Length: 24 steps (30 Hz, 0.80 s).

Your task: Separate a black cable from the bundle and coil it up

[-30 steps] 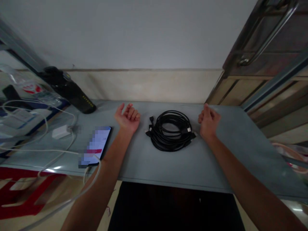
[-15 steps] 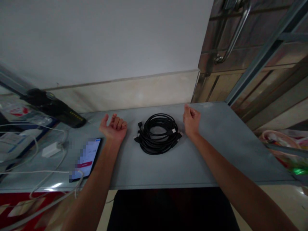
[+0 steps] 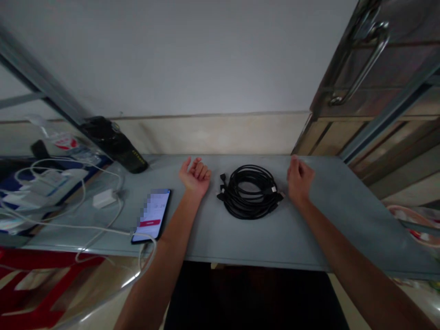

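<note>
Several black cables lie coiled together in a bundle (image 3: 247, 213) on the grey table, their plugs showing at both sides of the loops. To the left of the coil, my left hand (image 3: 195, 178) rests palm up, thumb apart and fingers loosely bent, with nothing in it. My right hand (image 3: 299, 181) stands on the coil's right side, curled into a loose fist; no object shows in it. Neither hand touches the cables. A phone (image 3: 153, 217) with a lit screen lies beside my left forearm.
On the left are a white charger (image 3: 105, 199) with trailing white cables, a black bottle (image 3: 118, 144) leaning over, and a clear plastic bottle (image 3: 68, 143). A wall backs the grey table (image 3: 213, 243). Metal frame posts (image 3: 388, 112) rise at both sides. A red stool (image 3: 51, 293) stands below left.
The view has turned left, so the table and everything on it appear farther right. Both hands keep nearly the same pose beside the cables.
</note>
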Each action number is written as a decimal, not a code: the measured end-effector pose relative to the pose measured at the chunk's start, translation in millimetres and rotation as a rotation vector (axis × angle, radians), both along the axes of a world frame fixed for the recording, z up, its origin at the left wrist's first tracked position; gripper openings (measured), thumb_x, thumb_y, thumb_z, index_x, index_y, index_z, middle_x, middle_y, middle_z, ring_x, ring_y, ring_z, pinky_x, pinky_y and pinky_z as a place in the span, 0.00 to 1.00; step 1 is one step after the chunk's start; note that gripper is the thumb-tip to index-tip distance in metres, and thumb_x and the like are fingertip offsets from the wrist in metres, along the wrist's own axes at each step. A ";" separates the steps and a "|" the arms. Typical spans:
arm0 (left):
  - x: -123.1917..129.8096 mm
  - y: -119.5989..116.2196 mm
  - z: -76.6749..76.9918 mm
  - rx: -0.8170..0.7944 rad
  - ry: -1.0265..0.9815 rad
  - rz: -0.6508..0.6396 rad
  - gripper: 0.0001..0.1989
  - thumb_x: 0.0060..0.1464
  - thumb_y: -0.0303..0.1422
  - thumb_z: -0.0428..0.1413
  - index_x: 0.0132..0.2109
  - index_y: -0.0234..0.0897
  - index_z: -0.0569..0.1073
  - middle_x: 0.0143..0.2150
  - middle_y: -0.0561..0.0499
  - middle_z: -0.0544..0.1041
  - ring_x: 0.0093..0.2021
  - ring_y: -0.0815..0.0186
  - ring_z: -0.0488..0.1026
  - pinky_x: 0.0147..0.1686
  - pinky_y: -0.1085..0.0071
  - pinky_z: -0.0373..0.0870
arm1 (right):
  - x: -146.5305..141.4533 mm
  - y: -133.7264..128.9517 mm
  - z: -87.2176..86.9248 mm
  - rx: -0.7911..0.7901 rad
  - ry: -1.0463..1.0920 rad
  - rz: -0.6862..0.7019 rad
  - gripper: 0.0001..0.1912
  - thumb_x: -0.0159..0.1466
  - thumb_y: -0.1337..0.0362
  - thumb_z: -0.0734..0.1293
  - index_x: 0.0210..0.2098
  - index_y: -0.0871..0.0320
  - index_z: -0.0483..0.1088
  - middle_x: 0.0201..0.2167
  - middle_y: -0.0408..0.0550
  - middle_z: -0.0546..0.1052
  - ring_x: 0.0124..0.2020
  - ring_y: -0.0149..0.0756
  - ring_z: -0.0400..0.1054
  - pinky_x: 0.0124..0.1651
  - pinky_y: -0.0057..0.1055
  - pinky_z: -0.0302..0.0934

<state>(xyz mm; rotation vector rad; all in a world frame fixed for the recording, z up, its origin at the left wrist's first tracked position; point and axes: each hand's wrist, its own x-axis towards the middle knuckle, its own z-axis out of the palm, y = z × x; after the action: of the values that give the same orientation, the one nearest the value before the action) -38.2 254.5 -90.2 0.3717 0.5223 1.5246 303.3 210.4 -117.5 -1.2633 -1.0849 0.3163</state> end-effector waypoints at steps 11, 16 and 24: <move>-8.7 -5.5 -2.6 -0.007 -0.085 0.046 0.15 0.70 0.40 0.57 0.35 0.38 0.77 0.16 0.65 0.49 0.15 0.72 0.43 0.18 0.71 0.41 | -98.9 -108.9 28.3 -0.031 -1.126 0.532 0.41 0.65 0.32 0.77 0.62 0.58 0.74 0.61 0.64 0.78 0.60 0.63 0.74 0.65 0.57 0.67; -9.7 -9.7 0.2 -0.009 -0.083 0.075 0.17 0.71 0.38 0.53 0.34 0.36 0.77 0.15 0.64 0.49 0.14 0.73 0.44 0.18 0.72 0.42 | -77.8 -97.1 -1.5 -0.138 -1.124 0.407 0.38 0.69 0.39 0.77 0.65 0.60 0.72 0.60 0.66 0.75 0.60 0.63 0.74 0.65 0.60 0.72; -7.1 -8.3 4.9 -0.016 -0.131 0.062 0.12 0.66 0.36 0.57 0.35 0.37 0.76 0.15 0.65 0.49 0.14 0.73 0.43 0.17 0.73 0.39 | -51.5 -80.6 7.3 -0.104 -1.247 0.446 0.49 0.65 0.32 0.77 0.70 0.61 0.68 0.66 0.67 0.76 0.67 0.64 0.69 0.74 0.64 0.61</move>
<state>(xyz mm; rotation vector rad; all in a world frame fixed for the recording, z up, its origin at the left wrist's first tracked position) -45.3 246.2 -85.3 0.2436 0.4464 1.5921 251.9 129.8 -110.2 -1.2760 -2.4475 -0.1489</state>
